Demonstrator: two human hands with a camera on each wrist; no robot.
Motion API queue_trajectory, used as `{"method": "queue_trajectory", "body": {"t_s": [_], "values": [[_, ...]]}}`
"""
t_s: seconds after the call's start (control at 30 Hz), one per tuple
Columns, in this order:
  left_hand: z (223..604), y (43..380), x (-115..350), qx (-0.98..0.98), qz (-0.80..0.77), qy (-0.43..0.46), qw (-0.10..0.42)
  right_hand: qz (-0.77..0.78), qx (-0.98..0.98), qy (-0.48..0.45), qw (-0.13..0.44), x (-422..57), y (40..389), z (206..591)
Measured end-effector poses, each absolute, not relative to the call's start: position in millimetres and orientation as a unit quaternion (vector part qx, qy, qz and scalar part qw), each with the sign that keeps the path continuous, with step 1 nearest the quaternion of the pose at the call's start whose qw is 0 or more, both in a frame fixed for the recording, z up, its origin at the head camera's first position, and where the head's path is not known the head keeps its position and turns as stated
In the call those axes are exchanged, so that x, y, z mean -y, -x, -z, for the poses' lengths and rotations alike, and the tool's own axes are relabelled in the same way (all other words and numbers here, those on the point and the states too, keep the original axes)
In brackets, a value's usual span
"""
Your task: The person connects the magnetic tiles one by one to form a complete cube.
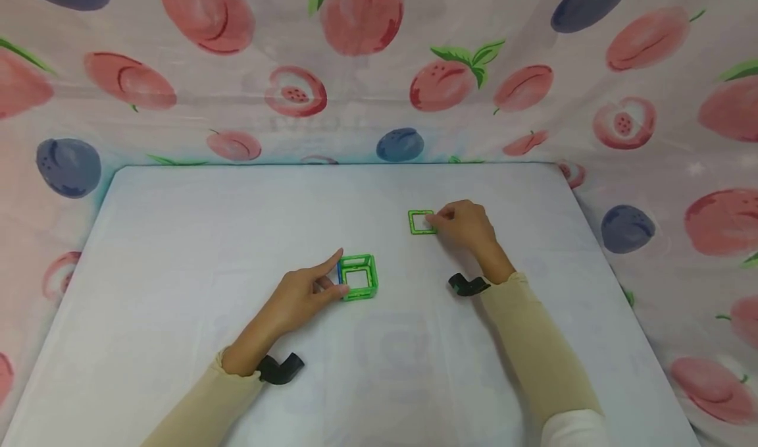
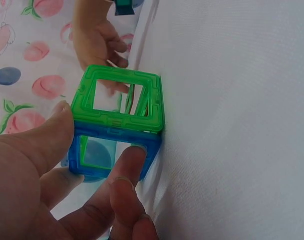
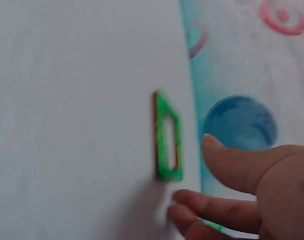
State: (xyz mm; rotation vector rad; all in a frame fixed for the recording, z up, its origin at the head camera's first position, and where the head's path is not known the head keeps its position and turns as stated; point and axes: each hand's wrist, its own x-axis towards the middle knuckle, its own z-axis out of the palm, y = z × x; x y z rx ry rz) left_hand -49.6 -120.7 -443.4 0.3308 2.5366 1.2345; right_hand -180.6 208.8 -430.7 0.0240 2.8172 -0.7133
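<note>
A box of magnetic tiles (image 1: 370, 277) stands on the table, with green frames and one blue frame (image 2: 116, 135) on its left side. My left hand (image 1: 302, 297) holds it from that side, thumb and fingers at the edges of the blue frame. In the left wrist view a fingertip (image 2: 131, 155) lies across the blue frame's opening. Farther back to the right, a single green square magnetic tile (image 1: 422, 232) lies flat. My right hand (image 1: 470, 228) is at its right edge; the right wrist view shows thumb (image 3: 217, 155) and fingers spread apart, close beside the tile (image 3: 164, 165).
The white tabletop (image 1: 148, 289) spreads around both hands. Behind it and at the sides hangs a fruit-print cloth (image 1: 355, 85). A black curved piece sits at each wrist, one at the left (image 1: 281, 369) and one at the right (image 1: 466, 285).
</note>
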Motion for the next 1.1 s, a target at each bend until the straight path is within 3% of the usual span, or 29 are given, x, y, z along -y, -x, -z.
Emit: {"method": "queue_trajectory", "body": {"t_s": [0.2, 0.5, 1.1], "values": [[443.3, 50.0, 120.0, -0.882, -0.430, -0.116, 0.152, 0.215, -0.965, -0.041, 0.144, -210.8, 191.5, 436.6], [442.1, 49.3, 120.1, -0.885, -0.428, -0.109, 0.150, 0.244, -0.957, -0.006, 0.156, -209.6, 196.1, 443.8], [442.6, 50.8, 121.1, -0.886, -0.425, -0.109, 0.150, 0.388, -0.858, 0.163, 0.296, -193.6, 182.2, 422.3]]}}
